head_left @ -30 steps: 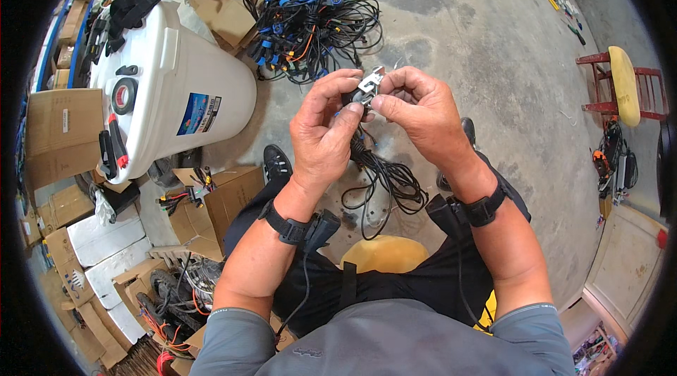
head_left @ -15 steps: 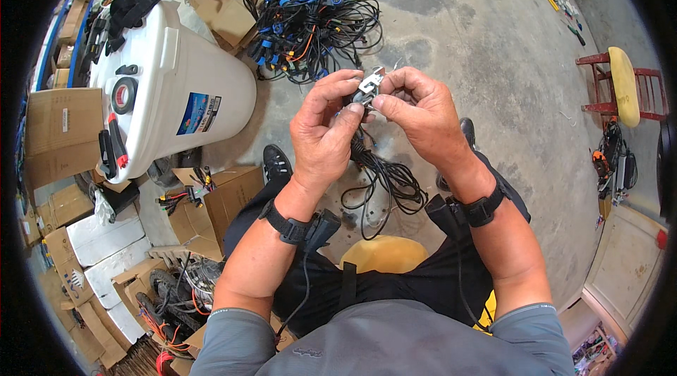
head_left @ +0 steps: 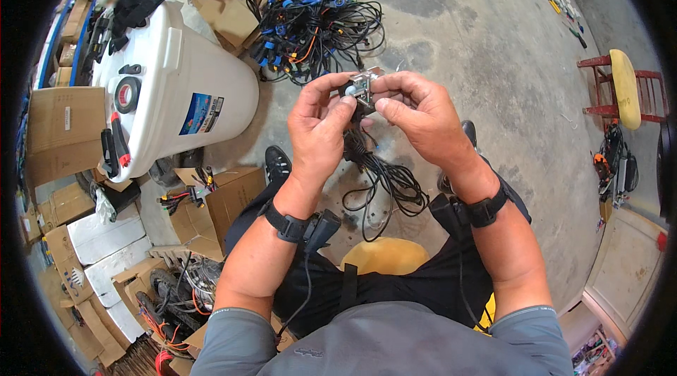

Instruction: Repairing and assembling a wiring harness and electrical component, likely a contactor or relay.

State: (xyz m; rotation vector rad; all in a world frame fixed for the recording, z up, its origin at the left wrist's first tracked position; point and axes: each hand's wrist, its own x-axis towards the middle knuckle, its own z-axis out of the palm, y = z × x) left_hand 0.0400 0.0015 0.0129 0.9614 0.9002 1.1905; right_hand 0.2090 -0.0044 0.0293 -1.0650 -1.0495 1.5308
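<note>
A small silvery metal part with a dark body (head_left: 362,87) is held up in front of me between both hands. My left hand (head_left: 319,116) closes on its left side, with the thumb pressed against the near face. At its right edge, my right hand (head_left: 417,114) pinches it between thumb and bent fingers. The fingers hide much of the part, and I cannot make out its exact kind. Below my hands a coiled bundle of black cable (head_left: 386,182) hangs or lies; whether it joins the part is hidden.
A white lidded bucket (head_left: 211,80) stands at left, bearing a black tape roll (head_left: 127,94) and a red-and-black tool (head_left: 118,140). Beyond my hands, a heap of black and blue cables (head_left: 310,27) covers the floor. Cardboard boxes (head_left: 63,129) crowd the left; a red-legged stool (head_left: 624,90) is far right.
The metal part has turned in my fingers, showing a more open, framed face. My left thumb has shifted slightly up and left. Both hands stay in nearly the same place.
</note>
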